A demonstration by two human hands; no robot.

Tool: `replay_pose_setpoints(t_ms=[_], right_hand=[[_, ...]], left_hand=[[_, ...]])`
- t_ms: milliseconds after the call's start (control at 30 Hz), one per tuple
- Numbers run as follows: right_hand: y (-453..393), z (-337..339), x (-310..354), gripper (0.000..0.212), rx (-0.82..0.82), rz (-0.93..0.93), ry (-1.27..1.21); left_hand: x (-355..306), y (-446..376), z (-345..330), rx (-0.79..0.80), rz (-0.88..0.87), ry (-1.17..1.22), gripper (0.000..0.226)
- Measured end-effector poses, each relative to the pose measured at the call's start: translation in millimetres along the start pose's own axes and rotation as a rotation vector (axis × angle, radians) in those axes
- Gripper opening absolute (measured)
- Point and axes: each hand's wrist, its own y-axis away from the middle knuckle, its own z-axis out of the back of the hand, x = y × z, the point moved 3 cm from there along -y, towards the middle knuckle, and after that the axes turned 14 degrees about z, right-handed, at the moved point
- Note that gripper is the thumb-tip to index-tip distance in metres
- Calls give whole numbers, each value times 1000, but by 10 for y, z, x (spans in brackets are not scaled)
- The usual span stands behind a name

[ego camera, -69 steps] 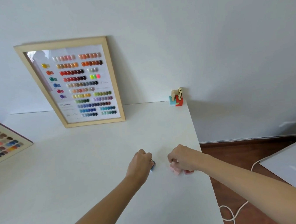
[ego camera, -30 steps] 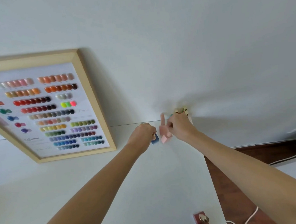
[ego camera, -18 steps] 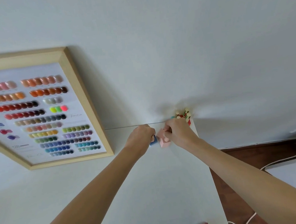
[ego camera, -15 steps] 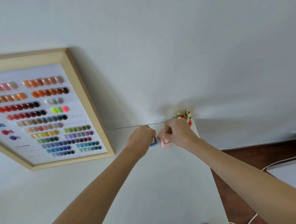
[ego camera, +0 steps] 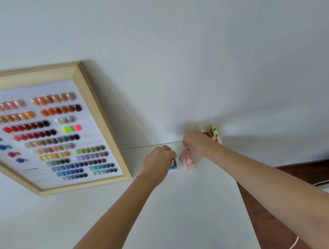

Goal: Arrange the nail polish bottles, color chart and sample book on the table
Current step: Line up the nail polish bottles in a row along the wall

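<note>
left hand [ego camera: 158,161] clamped on blue bottle [ego camera: 173,165] | right hand [ego camera: 197,144] clamped on pink bottles [ego camera: 186,159] | lowering both onto surface [ego camera: 170,225], apparently extending back-corner bottle cluster [ego camera: 211,133] into a row

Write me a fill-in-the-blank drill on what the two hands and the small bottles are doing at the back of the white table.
1. The left hand is closed on a small ____ nail polish bottle.
2. The right hand holds pale ____ nail polish bottles.
3. The wooden-framed colour chart leans against the ____.
4. The cluster of bottles with cream caps stands at the table's far ____ corner.

Missing words: blue; pink; wall; right
</note>
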Motion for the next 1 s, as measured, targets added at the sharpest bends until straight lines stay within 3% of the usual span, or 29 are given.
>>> replay_pose_setpoints(t_ms=[67,200,333,433,500,767,1000], right_hand=[[-34,-3,17,11,66,2,68],[-109,-7,67,39,86,30,197],[-172,-54,89,42,138,57,243],[-193,-97,96,34,147,78,259],[-200,-93,89,12,141,103,289],[-186,11,100,15,138,165,402],[-23,145,72,16,47,231,337]], left_hand=[[17,26,-10,-35,-4,19,29],[69,76,-58,-96,-24,116,46],[141,83,-177,-70,70,251,78],[190,45,-309,-7,156,336,87],[205,9,-396,39,200,391,86],[211,-104,-531,40,255,452,36],[199,-140,-560,52,248,479,34]])
